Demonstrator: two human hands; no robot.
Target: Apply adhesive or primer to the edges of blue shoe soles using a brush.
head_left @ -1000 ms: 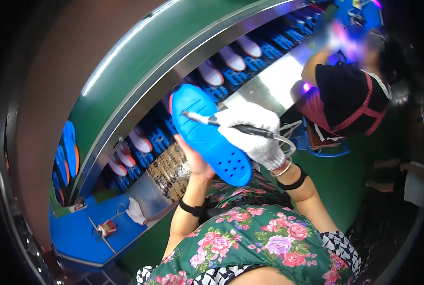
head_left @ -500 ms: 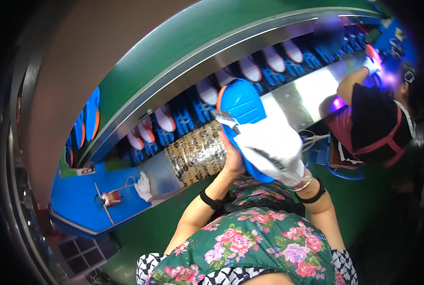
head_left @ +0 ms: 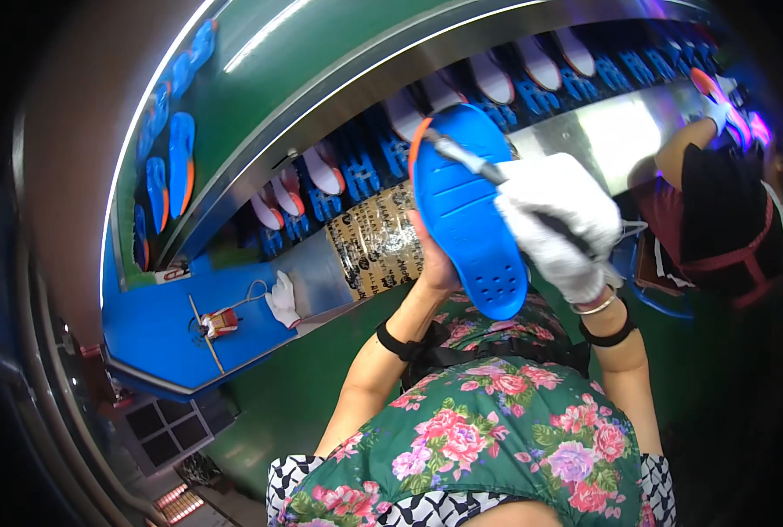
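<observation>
My bare left hand [head_left: 435, 261] grips a blue insole [head_left: 486, 255] by its left edge. The insole is held up in front of me, with an orange rim along its upper left, ridges across it and small holes at its near end. My right hand [head_left: 563, 206], in a white glove, is closed around the handle of a brush [head_left: 462, 156]. The bristle end lies at the orange rim near the insole's far end. Most of the handle is hidden by the glove.
Behind, a conveyor carries a row of white-faced insoles [head_left: 492, 81] and blue holders. More blue insoles [head_left: 181, 158] lie on a green surface at left. On a blue table [head_left: 154, 338] are a white glove [head_left: 282, 300] and a stick across a small container. A co-worker [head_left: 716, 189] works at right.
My right hand has moved right, uncovering the insole's near end. The brush has swung from the left edge up to the insole's far end. My view has shifted slightly.
</observation>
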